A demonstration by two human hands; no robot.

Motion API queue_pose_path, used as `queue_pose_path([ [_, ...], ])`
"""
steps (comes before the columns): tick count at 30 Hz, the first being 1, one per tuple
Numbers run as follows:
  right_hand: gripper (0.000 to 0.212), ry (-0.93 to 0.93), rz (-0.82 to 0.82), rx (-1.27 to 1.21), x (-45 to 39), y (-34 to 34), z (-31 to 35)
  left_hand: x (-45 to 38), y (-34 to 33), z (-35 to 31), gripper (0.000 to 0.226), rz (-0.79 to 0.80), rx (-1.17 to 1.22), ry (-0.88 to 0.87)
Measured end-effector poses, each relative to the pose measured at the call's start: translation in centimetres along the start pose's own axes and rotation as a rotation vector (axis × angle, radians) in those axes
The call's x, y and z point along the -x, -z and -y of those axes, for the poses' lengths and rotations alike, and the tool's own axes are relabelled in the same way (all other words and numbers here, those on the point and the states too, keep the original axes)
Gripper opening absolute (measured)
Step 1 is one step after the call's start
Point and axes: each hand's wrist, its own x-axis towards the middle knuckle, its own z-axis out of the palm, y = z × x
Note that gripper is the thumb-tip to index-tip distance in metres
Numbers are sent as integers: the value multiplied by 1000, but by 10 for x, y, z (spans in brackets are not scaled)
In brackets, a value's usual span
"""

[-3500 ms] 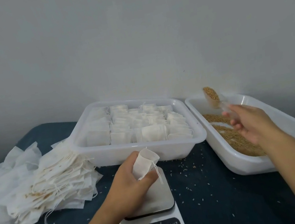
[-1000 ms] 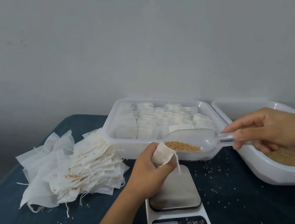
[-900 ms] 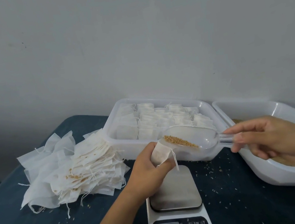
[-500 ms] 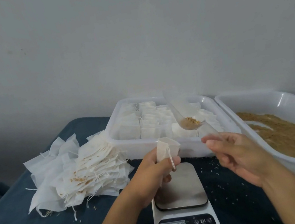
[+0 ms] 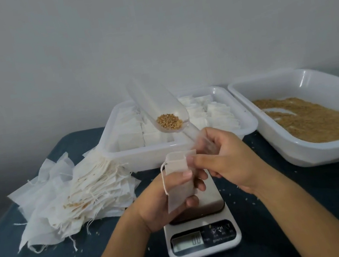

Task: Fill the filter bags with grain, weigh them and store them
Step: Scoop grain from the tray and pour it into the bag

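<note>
Head view, centre frame: left hand (image 5: 165, 199) grips a filter bag (image 5: 178, 178) upright above the scale (image 5: 201, 233), drawstring hanging at its left edge. Right hand (image 5: 224, 159) pinches the bag's top edge while holding the handle of a clear scoop (image 5: 157, 105), tilted up, a little grain (image 5: 168, 121) in its bowl. Upper centre: tray of filled bags (image 5: 225, 116). Right: tray of grain (image 5: 311, 117). Left: pile of empty bags (image 5: 80, 196). Scale display reads 0.0.
</note>
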Motion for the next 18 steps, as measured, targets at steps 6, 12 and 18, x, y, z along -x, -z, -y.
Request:
queue_pose_path([
  [6,31,112,-180,83,0,3,0,-6,12,3,61,-176,-159,-166],
  [12,33,152,-262,227,-1,11,-15,-12,13,8,21,-547,-517,-358],
  [18,29,209,-370,280,-4,14,-26,-14,14,10,9,-568,-584,-326],
])
